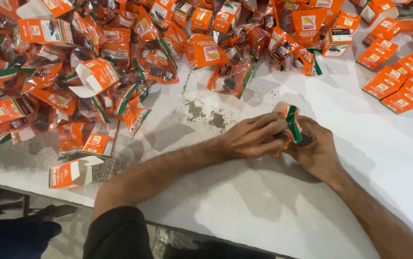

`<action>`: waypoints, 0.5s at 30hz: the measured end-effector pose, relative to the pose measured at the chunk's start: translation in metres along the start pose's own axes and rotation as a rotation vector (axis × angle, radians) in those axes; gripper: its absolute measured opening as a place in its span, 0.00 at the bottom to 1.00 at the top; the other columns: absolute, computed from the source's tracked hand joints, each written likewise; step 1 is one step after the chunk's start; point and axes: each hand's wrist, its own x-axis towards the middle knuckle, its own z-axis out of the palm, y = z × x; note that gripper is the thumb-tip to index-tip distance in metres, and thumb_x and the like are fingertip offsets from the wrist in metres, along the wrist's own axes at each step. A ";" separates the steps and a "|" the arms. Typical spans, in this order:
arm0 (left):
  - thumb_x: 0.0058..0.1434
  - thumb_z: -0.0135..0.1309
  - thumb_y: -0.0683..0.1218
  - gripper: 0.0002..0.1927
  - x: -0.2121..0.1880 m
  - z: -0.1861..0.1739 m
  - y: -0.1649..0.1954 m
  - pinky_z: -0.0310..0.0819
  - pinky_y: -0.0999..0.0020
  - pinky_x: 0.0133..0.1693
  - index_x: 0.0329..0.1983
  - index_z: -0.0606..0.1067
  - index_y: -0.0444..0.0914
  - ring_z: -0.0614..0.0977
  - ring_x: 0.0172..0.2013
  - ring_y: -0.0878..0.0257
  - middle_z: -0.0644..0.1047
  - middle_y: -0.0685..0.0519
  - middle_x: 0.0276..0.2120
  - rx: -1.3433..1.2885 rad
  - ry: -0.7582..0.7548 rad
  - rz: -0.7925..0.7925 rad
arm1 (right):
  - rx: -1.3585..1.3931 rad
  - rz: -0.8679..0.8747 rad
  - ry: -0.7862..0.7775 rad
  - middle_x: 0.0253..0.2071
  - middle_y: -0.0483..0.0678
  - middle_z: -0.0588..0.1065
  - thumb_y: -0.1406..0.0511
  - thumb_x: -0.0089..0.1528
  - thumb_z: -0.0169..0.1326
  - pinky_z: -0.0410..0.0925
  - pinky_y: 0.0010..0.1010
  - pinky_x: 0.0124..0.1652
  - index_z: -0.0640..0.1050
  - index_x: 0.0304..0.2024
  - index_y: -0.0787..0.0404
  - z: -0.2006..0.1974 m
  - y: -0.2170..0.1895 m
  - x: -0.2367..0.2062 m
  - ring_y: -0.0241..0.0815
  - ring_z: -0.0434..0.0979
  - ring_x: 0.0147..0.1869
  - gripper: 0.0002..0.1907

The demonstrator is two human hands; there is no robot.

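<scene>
My left hand (pixel 254 136) and my right hand (pixel 317 151) meet over the white table (pixel 244 196), both gripping one small orange pouch with a green edge (pixel 290 122). The pouch stands upright between my fingers; its lower part is hidden by them. A large heap of similar orange pouches and small orange cartons (pixel 72 72) lies to the left and behind my hands.
Closed orange cartons (pixel 395 81) lie in a row at the right back. An open carton (pixel 72 173) sits near the table's front edge at the left. A dark speckled stain (pixel 206 115) marks the table. Dark floor shows below the edge.
</scene>
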 end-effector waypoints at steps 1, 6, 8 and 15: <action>0.61 0.64 0.41 0.17 -0.001 0.001 0.000 0.72 0.44 0.66 0.50 0.71 0.35 0.73 0.63 0.43 0.69 0.42 0.58 0.036 -0.007 -0.043 | -0.014 0.024 0.001 0.54 0.51 0.77 0.72 0.50 0.65 0.73 0.31 0.49 0.76 0.56 0.64 -0.001 -0.001 0.001 0.39 0.80 0.53 0.30; 0.62 0.61 0.46 0.27 -0.007 -0.007 0.006 0.47 0.38 0.74 0.63 0.72 0.33 0.65 0.70 0.44 0.71 0.44 0.59 0.002 -0.078 -0.254 | -0.083 0.090 -0.005 0.52 0.51 0.78 0.71 0.50 0.69 0.71 0.33 0.50 0.78 0.52 0.64 0.003 -0.014 0.003 0.42 0.79 0.52 0.27; 0.66 0.60 0.47 0.27 -0.006 -0.010 0.008 0.44 0.39 0.76 0.65 0.71 0.33 0.63 0.73 0.46 0.72 0.45 0.60 0.056 -0.118 -0.268 | -0.082 -0.013 0.008 0.52 0.50 0.78 0.69 0.51 0.70 0.71 0.32 0.52 0.78 0.53 0.63 0.004 -0.020 0.005 0.42 0.80 0.53 0.27; 0.59 0.60 0.44 0.11 0.005 0.004 0.018 0.44 0.34 0.70 0.45 0.78 0.41 0.53 0.72 0.33 0.60 0.37 0.65 0.039 -0.088 -0.547 | -0.107 -0.006 -0.004 0.42 0.51 0.78 0.70 0.49 0.71 0.72 0.38 0.51 0.78 0.46 0.63 0.005 -0.023 0.006 0.50 0.79 0.49 0.23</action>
